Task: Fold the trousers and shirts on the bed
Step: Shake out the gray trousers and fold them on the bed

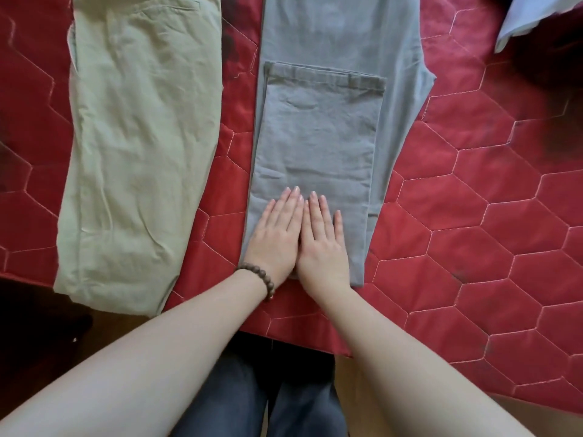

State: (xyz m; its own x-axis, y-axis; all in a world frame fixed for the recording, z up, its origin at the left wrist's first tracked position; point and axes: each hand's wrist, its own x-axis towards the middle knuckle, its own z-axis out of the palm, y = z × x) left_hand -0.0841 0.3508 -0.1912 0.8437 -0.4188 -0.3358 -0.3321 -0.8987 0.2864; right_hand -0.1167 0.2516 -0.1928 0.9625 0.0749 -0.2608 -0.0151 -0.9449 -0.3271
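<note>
Both hands lie flat, side by side, on the grey trousers (pixel 318 143) at the near edge of the bed (pixel 489 216): the left hand (pixel 277 234) and right hand (pixel 321 244) have straight, released fingers (pixel 291 200) that grasp nothing. They press near the fold, probably to flatten the crease where the hem end is doubled back over the legs. The green trousers (pixel 138 146) lie just beside, apart, likely folded.
</note>
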